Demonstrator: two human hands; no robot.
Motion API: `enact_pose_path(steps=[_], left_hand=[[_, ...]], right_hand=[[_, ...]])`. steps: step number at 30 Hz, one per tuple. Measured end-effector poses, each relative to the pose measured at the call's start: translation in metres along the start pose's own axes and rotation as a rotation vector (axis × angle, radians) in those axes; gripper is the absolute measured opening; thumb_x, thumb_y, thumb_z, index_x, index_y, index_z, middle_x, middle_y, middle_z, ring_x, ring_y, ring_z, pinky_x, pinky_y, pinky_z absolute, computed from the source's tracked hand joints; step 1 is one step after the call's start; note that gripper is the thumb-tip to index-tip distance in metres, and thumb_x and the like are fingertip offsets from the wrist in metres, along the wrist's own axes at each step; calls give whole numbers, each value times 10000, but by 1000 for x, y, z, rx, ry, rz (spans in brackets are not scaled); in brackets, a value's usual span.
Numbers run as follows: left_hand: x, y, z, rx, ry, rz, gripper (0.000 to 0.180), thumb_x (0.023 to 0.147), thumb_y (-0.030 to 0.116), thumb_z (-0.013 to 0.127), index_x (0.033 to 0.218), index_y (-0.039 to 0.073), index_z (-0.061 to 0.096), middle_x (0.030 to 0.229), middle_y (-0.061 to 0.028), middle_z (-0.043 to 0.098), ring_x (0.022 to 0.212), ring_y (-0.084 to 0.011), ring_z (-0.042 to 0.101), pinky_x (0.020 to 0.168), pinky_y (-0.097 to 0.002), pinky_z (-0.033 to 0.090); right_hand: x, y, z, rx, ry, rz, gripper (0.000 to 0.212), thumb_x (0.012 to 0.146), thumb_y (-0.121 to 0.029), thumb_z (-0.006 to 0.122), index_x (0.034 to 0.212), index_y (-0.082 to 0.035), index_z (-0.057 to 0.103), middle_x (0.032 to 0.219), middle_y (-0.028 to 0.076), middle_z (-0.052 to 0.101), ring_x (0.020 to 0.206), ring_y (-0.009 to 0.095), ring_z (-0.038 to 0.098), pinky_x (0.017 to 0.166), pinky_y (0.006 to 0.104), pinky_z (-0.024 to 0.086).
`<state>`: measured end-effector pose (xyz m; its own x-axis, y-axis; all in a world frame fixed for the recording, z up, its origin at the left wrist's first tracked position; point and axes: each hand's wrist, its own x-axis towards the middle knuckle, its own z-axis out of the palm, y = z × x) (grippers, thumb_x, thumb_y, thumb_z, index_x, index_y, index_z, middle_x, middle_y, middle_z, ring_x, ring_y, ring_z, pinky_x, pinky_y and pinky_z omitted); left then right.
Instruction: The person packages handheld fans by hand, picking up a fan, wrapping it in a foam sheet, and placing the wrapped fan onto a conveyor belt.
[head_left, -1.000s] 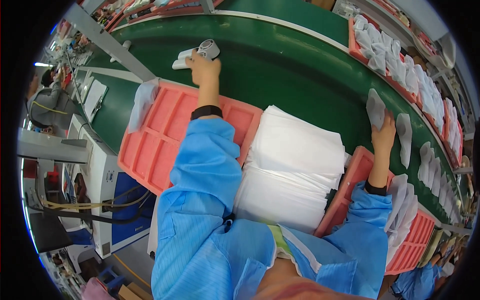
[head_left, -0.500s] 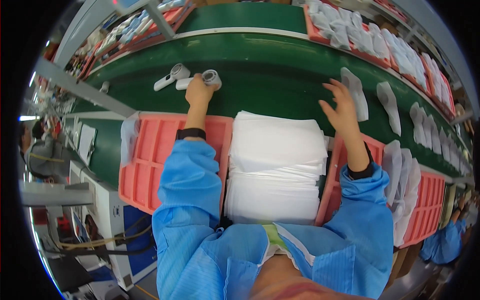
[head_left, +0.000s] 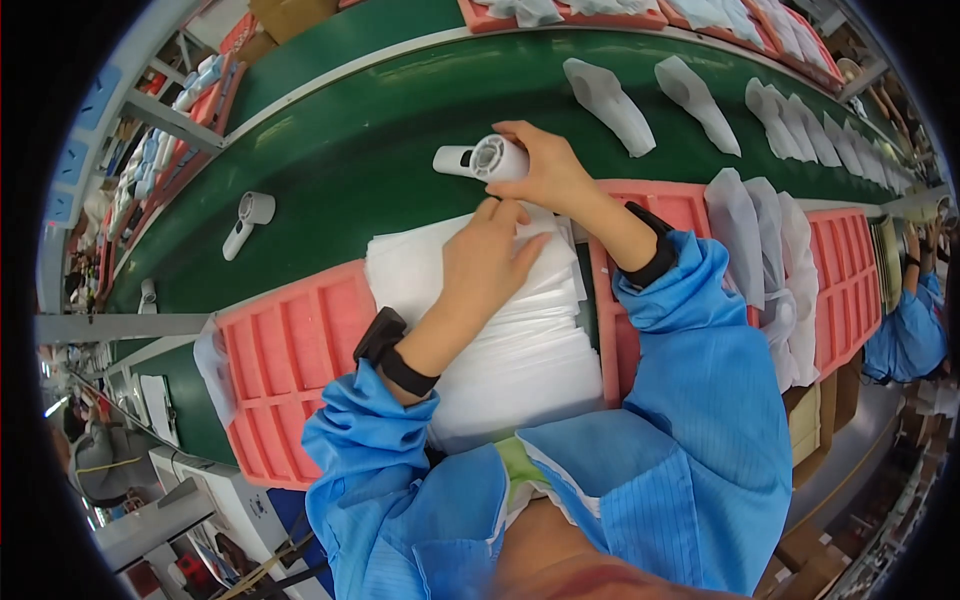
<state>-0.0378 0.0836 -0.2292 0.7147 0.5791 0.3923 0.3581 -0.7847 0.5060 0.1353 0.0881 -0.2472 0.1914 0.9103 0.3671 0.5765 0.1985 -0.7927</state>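
Observation:
A white handheld fan (head_left: pixel 500 160), with a round ringed head and a stubby handle pointing left, is gripped around its head by my right hand (head_left: pixel 550 172). It is above the green belt, just beyond a stack of thin white bags (head_left: pixel 520 360). My left hand (head_left: pixel 487 255) lies over the far end of this stack, its fingertips on the top bag close below the fan. The left thumb stands apart from the fingers. Another white handheld fan (head_left: pixel 252 212) rests on the belt at the left.
Pink divided trays (head_left: pixel 290 360) flank the stack, and the right one (head_left: pixel 655 190) carries bagged items (head_left: pixel 735 235). More bagged items (head_left: pixel 608 105) stand in a row along the green belt (head_left: pixel 340 190). Filled pink trays line the far side. A co-worker's blue sleeve (head_left: pixel 905 335) shows at the right.
The fan has passed from my left hand to my right hand. My left hand has come back onto the bag stack. The whole view has swung, shifting the belt and trays.

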Motion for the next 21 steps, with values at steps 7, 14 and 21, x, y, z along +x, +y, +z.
enact_pose_path(steps=[7,14,21], left_hand=[[-3,0,25,176,-91,-108,247,820,280,698,826,81,552,797,-69,574,625,-274,620,516,-386,472],[-3,-15,20,-27,-34,-142,197,831,227,692,822,71,571,753,-61,576,582,-233,585,490,-356,438],[-1,-25,-30,-649,-60,-331,113,864,140,679,850,49,613,748,0,597,548,-83,505,474,-259,368]], right_hand=[[-3,-2,0,-71,94,-53,659,624,-236,813,1171,47,577,1001,191,650,907,312,649,818,363,520],[8,-6,-23,50,74,174,590,722,-288,793,1161,45,581,980,127,657,916,179,636,787,316,512],[-9,-35,-128,635,93,76,567,666,-244,806,1132,22,625,1025,69,655,908,136,608,793,282,489]])
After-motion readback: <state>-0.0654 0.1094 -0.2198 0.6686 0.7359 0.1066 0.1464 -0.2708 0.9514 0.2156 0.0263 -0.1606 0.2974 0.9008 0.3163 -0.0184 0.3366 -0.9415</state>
